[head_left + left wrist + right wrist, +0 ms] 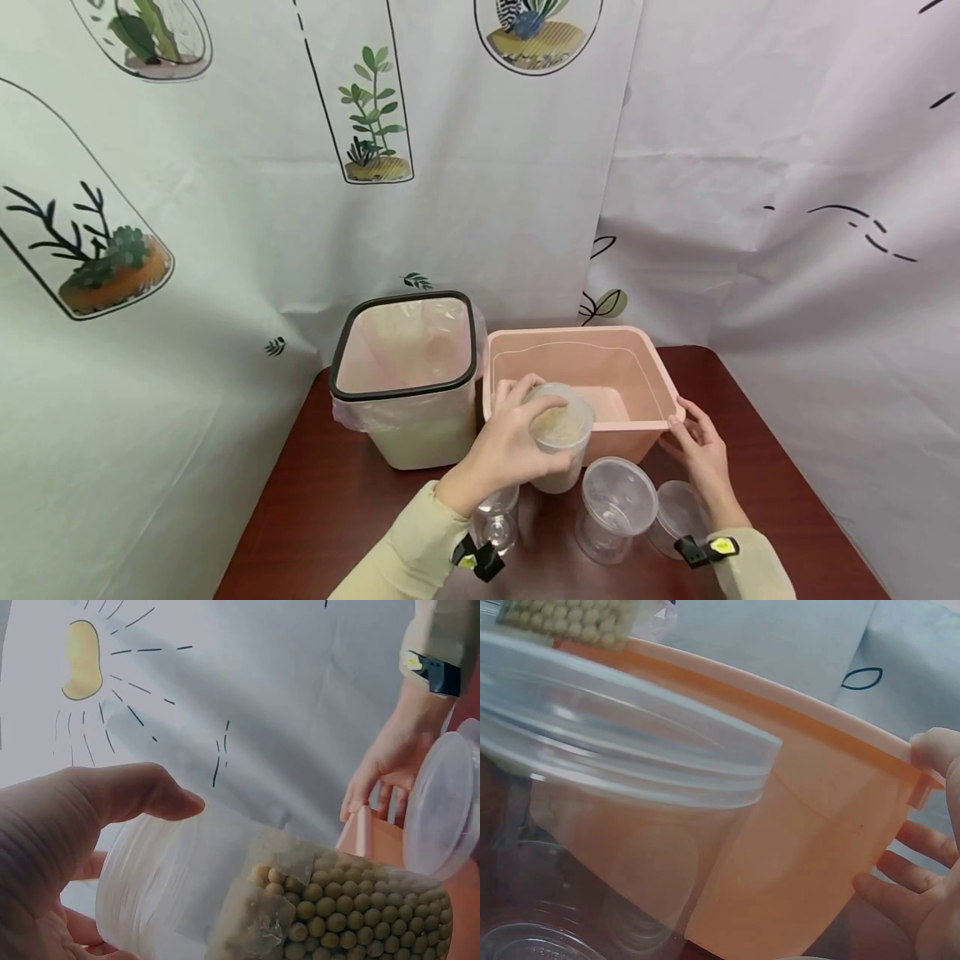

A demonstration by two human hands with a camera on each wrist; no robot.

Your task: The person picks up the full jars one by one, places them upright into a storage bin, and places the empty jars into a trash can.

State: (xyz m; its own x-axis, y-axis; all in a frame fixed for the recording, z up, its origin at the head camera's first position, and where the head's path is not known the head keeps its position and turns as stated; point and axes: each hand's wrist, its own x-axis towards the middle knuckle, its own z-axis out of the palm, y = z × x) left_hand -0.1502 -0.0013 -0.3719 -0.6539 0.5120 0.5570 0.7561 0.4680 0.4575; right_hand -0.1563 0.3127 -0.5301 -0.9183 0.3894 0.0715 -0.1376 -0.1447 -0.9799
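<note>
My left hand (517, 442) grips a clear plastic jar (564, 429) from above, near its top, just in front of the pink basin (637, 427). Small round dried beans (360, 911) partly fill the jar, as the left wrist view shows. With thumb over the rim and fingers below it, my right hand (701, 454) holds the basin at its front right corner. A clear tub (617, 504) stands between the hands on the table. By my right wrist lies a clear round lid (681, 510). Another clear container (497, 521) is partly hidden by my left forearm.
A pale square trash bin (423, 433) with a black rim and a pinkish liner bag stands left of the basin. Bin and basin sit at the back of the dark red table (300, 533). Printed white cloth (495, 225) hangs behind and at both sides.
</note>
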